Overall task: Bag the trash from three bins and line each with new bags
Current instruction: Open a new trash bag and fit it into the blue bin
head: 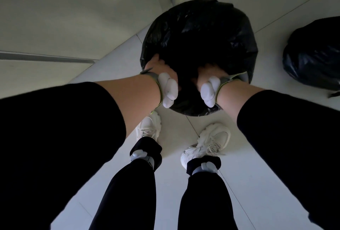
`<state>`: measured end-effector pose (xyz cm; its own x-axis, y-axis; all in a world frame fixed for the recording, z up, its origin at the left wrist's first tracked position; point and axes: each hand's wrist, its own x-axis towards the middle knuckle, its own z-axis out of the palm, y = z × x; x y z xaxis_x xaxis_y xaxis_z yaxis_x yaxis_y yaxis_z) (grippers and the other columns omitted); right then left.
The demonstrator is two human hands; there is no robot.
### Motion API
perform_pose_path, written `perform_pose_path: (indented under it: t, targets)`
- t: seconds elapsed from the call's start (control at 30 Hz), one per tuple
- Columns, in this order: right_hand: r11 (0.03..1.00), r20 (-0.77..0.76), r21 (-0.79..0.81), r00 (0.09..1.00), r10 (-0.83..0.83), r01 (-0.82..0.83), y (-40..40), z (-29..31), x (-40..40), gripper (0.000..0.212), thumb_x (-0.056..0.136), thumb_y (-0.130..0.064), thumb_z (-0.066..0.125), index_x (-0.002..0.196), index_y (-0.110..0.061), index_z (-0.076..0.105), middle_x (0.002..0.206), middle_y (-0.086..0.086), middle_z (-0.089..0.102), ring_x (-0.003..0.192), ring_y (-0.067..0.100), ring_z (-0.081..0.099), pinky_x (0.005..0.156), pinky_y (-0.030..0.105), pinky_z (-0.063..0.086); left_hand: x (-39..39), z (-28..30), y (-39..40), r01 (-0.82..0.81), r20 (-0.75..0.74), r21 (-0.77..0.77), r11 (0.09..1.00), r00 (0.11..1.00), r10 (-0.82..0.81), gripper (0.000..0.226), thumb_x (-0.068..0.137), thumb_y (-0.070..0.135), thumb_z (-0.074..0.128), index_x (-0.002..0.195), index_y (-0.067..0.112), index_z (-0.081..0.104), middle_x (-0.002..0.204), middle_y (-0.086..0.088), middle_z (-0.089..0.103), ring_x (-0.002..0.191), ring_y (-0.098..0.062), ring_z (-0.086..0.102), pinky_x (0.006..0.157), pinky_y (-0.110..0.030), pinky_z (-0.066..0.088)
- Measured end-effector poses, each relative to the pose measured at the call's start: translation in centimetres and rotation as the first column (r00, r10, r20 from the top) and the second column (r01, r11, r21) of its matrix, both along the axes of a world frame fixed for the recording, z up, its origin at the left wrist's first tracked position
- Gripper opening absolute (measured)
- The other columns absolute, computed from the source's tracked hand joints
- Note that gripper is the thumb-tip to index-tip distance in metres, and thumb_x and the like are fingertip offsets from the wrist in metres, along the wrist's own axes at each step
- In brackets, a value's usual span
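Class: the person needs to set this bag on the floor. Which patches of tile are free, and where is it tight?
Free: tile between the held bag and the second bag, and tile between the shoes. Tight: left of the held bag, where the wall closes in.

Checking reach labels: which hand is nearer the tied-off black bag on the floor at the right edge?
Right. The right hand grips the near edge of the black-lined bin, on the side facing the floor bag. The left hand grips the same edge farther away, toward the wall.
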<state>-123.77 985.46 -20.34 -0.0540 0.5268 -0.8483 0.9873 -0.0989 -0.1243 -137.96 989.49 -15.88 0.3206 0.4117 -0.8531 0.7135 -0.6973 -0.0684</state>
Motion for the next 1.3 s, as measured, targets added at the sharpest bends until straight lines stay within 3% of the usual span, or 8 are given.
perform_pose_path:
  t: [0.2,0.33,0.57,0.67,0.8,0.93,1.13,1.3]
  targets:
    - [0.964,-0.096,0.264,0.995,0.030,-0.003,-1.7,6.1,-0.4,0.041,0.099,-0.036,0.034,0.130,-0.014,0.050,0.140,0.008,0.045,0.140,0.026,0.026,0.118,0.042,0.009,0.1,5.1,-0.9,-0.032,0.143,0.022,0.999,0.989,0.029,0.045,0.096,0.049,0.035,0.120,0.018,0.059,0.123,-0.005,0.060,0.119,-0.027,0.047,0.110,-0.038,0.023]
    - [0.971,-0.140,0.239,0.989,0.049,-0.015,-3.1,9.4,-0.8,0.042,0.099,-0.034,0.036,0.135,-0.014,0.047,0.145,0.005,0.042,0.143,0.024,0.022,0.119,0.039,0.007,-1.0,7.8,-1.7,-0.023,0.141,-0.001,1.000,0.990,0.023,0.044,0.097,0.047,0.036,0.119,0.017,0.059,0.124,-0.005,0.059,0.119,-0.026,0.048,0.107,-0.035,0.025]
    - [0.978,-0.106,0.203,0.994,-0.030,0.051,-2.5,20.8,-1.4,0.042,0.099,-0.033,0.037,0.135,-0.013,0.044,0.146,0.005,0.039,0.144,0.024,0.018,0.118,0.041,0.011,-1.9,18.5,-0.9,-0.086,0.149,0.036,0.996,0.986,0.080,0.045,0.097,0.048,0.033,0.124,0.018,0.054,0.127,-0.004,0.055,0.122,-0.025,0.046,0.111,-0.034,0.022]
    - [0.954,-0.099,0.278,0.991,-0.092,0.116,-2.1,26.8,-2.3,0.040,0.097,-0.032,0.043,0.130,-0.012,0.050,0.140,0.007,0.047,0.141,0.026,0.027,0.115,0.038,0.018,-1.6,24.3,-0.3,-0.149,0.170,0.061,0.987,0.976,0.137,0.043,0.097,0.048,0.034,0.122,0.020,0.054,0.127,-0.004,0.055,0.122,-0.025,0.046,0.110,-0.034,0.023]
    - [0.922,-0.127,0.321,0.975,-0.182,0.214,-1.5,35.0,-3.9,0.034,0.095,-0.027,0.046,0.122,-0.011,0.058,0.125,0.008,0.056,0.123,0.028,0.044,0.102,0.034,0.034,-1.8,31.9,-0.6,-0.229,0.270,0.128,0.965,0.944,0.189,0.035,0.096,0.045,0.038,0.112,0.019,0.056,0.118,-0.004,0.059,0.113,-0.027,0.050,0.091,-0.031,0.032]
    - [0.846,-0.190,0.386,0.929,-0.319,0.369,-1.0,43.3,-5.6,0.033,0.094,-0.020,0.046,0.122,-0.012,0.059,0.128,0.006,0.057,0.121,0.025,0.048,0.092,0.033,0.040,-3.1,39.7,0.1,-0.382,0.397,0.153,0.911,0.868,0.297,0.033,0.096,0.039,0.040,0.114,0.017,0.056,0.115,-0.006,0.060,0.109,-0.029,0.052,0.078,-0.032,0.035]
    - [0.729,-0.274,0.445,0.854,-0.442,0.520,0.2,51.6,-7.7,0.035,0.094,-0.021,0.046,0.128,-0.022,0.055,0.131,-0.001,0.053,0.124,0.020,0.045,0.096,0.030,0.038,-6.3,48.5,3.3,-0.614,0.648,0.089,0.785,0.634,0.422,0.035,0.093,0.035,0.047,0.122,0.017,0.055,0.118,-0.004,0.058,0.111,-0.026,0.053,0.087,-0.039,0.048]
    - [0.675,-0.296,0.486,0.831,-0.471,0.555,2.3,56.4,-9.0,0.036,0.094,-0.023,0.046,0.130,-0.023,0.053,0.132,-0.002,0.052,0.124,0.019,0.046,0.098,0.032,0.040,-8.5,52.8,7.0,-0.735,0.786,0.020,0.678,0.430,0.444,0.039,0.094,0.028,0.051,0.130,0.013,0.050,0.122,-0.008,0.057,0.112,-0.030,0.055,0.094,-0.039,0.045]
